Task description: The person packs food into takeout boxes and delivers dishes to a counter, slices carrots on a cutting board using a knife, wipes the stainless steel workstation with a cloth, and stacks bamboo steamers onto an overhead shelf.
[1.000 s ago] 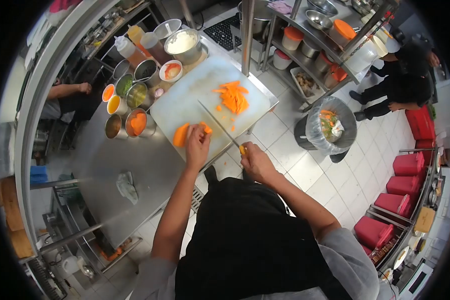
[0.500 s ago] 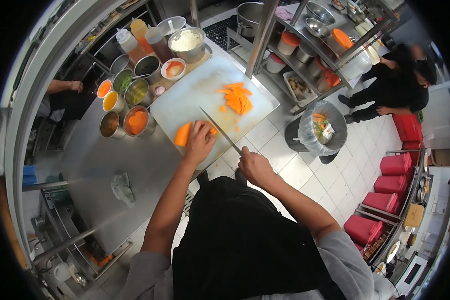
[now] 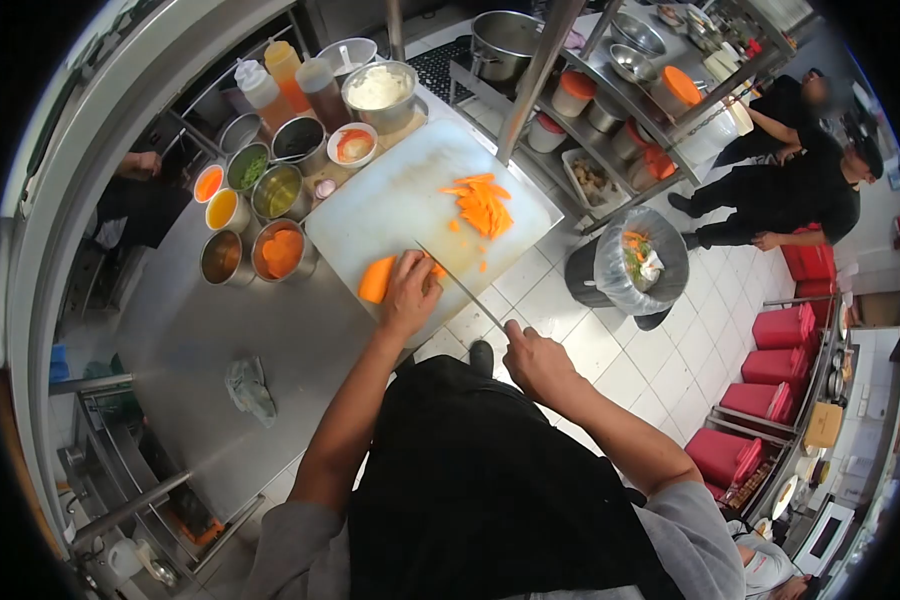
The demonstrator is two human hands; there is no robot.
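Observation:
On the white cutting board (image 3: 355, 215), my left hand (image 3: 410, 295) presses down on a thick piece of carrot (image 3: 375, 280), fingers curled over it. My right hand (image 3: 540, 362) grips a knife (image 3: 460, 284) by its handle, beyond the board's near edge. The long thin blade slants up and left, its edge beside the carrot and my left fingertips. Orange carrot slices (image 3: 482, 205) lie in a loose pile on the right part of the board, with a few small bits below them.
Left of the board stand metal containers (image 3: 282, 250), squeeze bottles (image 3: 320, 92) and a bowl of white food (image 3: 380, 88). A crumpled cloth (image 3: 250, 388) lies on the steel table (image 3: 185, 330). A lined bin (image 3: 642, 260) is to the right; people in black (image 3: 805, 185) stand beyond.
My right hand has drawn the knife back toward me and to the right. My left hand stays on the carrot. Another person has come into view at the lower right.

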